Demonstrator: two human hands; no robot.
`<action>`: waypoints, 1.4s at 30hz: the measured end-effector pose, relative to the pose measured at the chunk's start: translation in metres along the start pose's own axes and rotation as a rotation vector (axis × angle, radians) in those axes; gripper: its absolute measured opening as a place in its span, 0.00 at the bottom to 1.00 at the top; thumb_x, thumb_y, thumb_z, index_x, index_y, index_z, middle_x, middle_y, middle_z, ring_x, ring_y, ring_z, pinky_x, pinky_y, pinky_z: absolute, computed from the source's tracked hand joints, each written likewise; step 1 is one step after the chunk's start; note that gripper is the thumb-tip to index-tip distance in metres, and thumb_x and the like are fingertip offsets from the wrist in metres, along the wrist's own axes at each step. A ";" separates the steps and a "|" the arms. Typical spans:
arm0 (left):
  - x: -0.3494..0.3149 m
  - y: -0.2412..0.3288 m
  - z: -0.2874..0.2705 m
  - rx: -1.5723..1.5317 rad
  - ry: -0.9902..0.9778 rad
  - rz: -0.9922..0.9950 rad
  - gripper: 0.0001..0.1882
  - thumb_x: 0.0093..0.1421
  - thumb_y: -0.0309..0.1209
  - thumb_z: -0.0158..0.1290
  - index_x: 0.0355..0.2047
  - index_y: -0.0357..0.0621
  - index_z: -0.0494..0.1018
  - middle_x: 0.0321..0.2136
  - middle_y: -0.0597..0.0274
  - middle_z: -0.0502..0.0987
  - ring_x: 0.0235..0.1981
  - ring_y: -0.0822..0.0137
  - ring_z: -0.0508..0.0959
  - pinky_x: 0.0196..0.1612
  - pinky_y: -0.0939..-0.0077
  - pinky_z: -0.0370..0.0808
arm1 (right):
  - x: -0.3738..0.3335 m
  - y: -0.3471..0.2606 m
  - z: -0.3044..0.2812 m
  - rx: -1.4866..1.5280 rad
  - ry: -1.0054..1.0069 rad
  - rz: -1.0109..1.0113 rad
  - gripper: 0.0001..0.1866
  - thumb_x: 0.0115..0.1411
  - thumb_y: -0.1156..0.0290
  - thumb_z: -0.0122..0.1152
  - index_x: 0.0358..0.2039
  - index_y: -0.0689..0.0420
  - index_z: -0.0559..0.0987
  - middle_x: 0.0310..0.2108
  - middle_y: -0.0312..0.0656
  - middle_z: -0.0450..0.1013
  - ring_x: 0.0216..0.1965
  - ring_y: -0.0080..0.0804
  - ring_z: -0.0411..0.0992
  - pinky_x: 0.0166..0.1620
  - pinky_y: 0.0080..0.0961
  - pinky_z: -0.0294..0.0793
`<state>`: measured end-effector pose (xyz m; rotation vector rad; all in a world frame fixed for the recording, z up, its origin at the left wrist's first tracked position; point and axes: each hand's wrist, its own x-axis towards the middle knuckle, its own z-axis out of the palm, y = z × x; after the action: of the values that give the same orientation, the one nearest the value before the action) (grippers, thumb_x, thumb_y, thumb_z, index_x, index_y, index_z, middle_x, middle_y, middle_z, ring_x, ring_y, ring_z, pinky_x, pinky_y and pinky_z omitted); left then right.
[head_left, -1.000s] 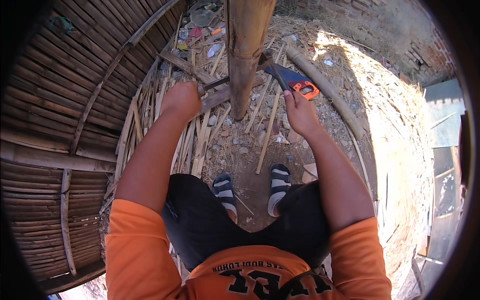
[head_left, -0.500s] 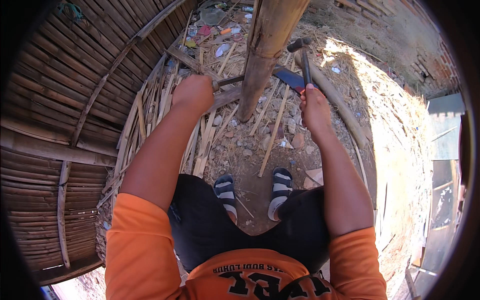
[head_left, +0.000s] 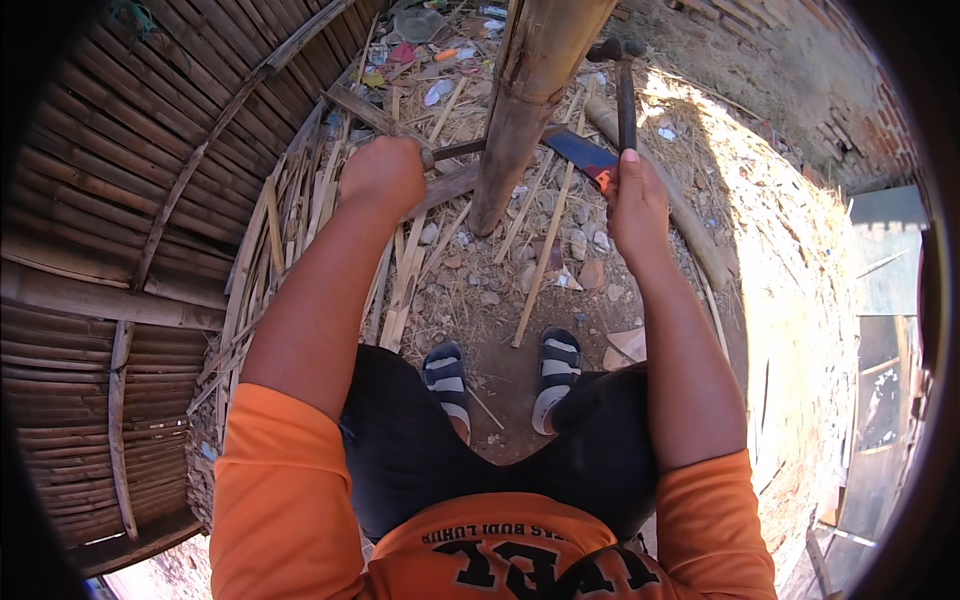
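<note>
A thick bamboo pole (head_left: 525,95) stands tilted in front of me, its lower end near the littered ground. My left hand (head_left: 383,172) is closed round the handle of a knife-like metal tool (head_left: 460,149). Its flat blade reaches the pole's left side, and the pole hides the far end. In my right hand (head_left: 638,205) is a hammer (head_left: 627,100), held upright by its dark handle, its head to the right of the pole. Just left of that hand, a saw (head_left: 582,152) with a dark bluish blade and orange-red handle seems to lie low down.
Split bamboo strips (head_left: 405,285) lie in a heap beside the slatted bamboo wall (head_left: 110,170) on the left. A round pole (head_left: 690,235) rests on the ground at right. A brick wall (head_left: 810,90) rises behind it. My sandaled feet (head_left: 557,365) stand among stones and scraps.
My right hand has lifted the hammer, its head now higher and slightly further right. My left hand keeps its grip on the bladed tool against the pole. The whole view has shifted slightly.
</note>
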<state>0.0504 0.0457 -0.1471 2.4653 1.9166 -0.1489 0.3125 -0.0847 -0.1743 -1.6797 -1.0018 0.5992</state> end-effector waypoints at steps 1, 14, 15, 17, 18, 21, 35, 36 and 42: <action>0.001 0.003 -0.004 -0.007 -0.001 -0.003 0.12 0.59 0.32 0.57 0.44 0.47 0.80 0.41 0.50 0.83 0.45 0.51 0.83 0.48 0.55 0.81 | -0.004 0.005 0.001 -0.124 -0.032 -0.030 0.27 0.75 0.48 0.42 0.34 0.62 0.74 0.26 0.46 0.73 0.29 0.37 0.73 0.38 0.36 0.71; -0.005 0.005 -0.016 0.013 -0.036 -0.005 0.15 0.59 0.28 0.56 0.46 0.48 0.81 0.47 0.51 0.83 0.49 0.51 0.83 0.51 0.58 0.81 | -0.003 0.051 0.010 -0.288 -0.025 -0.034 0.27 0.75 0.48 0.41 0.36 0.62 0.75 0.24 0.48 0.73 0.30 0.41 0.74 0.39 0.38 0.72; -0.003 0.006 -0.015 0.013 -0.034 0.010 0.15 0.59 0.28 0.56 0.47 0.48 0.81 0.47 0.51 0.83 0.49 0.51 0.83 0.51 0.58 0.81 | -0.003 0.063 0.013 -0.420 -0.064 -0.046 0.28 0.75 0.48 0.41 0.36 0.61 0.75 0.24 0.47 0.72 0.30 0.40 0.74 0.38 0.37 0.72; 0.000 0.007 -0.016 0.018 -0.024 0.013 0.15 0.59 0.29 0.56 0.47 0.48 0.81 0.46 0.51 0.83 0.49 0.51 0.83 0.51 0.57 0.81 | -0.003 0.068 0.013 -0.362 -0.045 0.027 0.28 0.75 0.48 0.40 0.35 0.61 0.75 0.24 0.48 0.72 0.30 0.41 0.74 0.38 0.37 0.72; 0.001 0.009 -0.016 0.021 -0.020 0.013 0.14 0.59 0.29 0.56 0.46 0.47 0.81 0.46 0.51 0.83 0.49 0.52 0.83 0.51 0.57 0.81 | -0.002 0.069 0.012 -0.333 -0.035 0.064 0.29 0.75 0.47 0.40 0.34 0.61 0.75 0.24 0.48 0.72 0.30 0.41 0.74 0.38 0.37 0.72; -0.003 -0.001 -0.011 0.028 -0.024 -0.014 0.14 0.59 0.29 0.57 0.46 0.47 0.81 0.46 0.52 0.83 0.49 0.52 0.83 0.51 0.57 0.81 | 0.004 0.028 0.004 -0.103 0.006 0.053 0.30 0.76 0.47 0.39 0.34 0.62 0.75 0.24 0.51 0.73 0.30 0.45 0.74 0.40 0.39 0.73; 0.001 0.000 -0.010 0.029 0.000 0.001 0.14 0.58 0.31 0.58 0.45 0.47 0.81 0.44 0.52 0.83 0.48 0.51 0.83 0.50 0.55 0.81 | 0.009 0.038 0.012 -0.040 0.034 0.008 0.32 0.76 0.45 0.38 0.35 0.64 0.75 0.31 0.56 0.76 0.37 0.52 0.77 0.44 0.43 0.73; 0.003 0.002 -0.010 0.030 0.008 0.007 0.14 0.59 0.30 0.57 0.46 0.46 0.82 0.45 0.52 0.83 0.48 0.51 0.83 0.50 0.56 0.81 | 0.005 0.060 0.022 -0.097 0.037 -0.030 0.32 0.75 0.45 0.38 0.35 0.64 0.75 0.31 0.57 0.77 0.38 0.55 0.77 0.44 0.45 0.73; 0.007 0.004 -0.013 0.030 -0.037 -0.006 0.14 0.60 0.29 0.56 0.47 0.47 0.82 0.46 0.52 0.83 0.48 0.52 0.84 0.49 0.56 0.82 | 0.010 0.063 0.023 -0.194 -0.045 0.000 0.29 0.75 0.43 0.41 0.32 0.58 0.72 0.21 0.35 0.67 0.24 0.24 0.68 0.31 0.28 0.68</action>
<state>0.0573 0.0523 -0.1345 2.4579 1.9210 -0.2228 0.3202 -0.0712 -0.2402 -1.8432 -1.1215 0.5560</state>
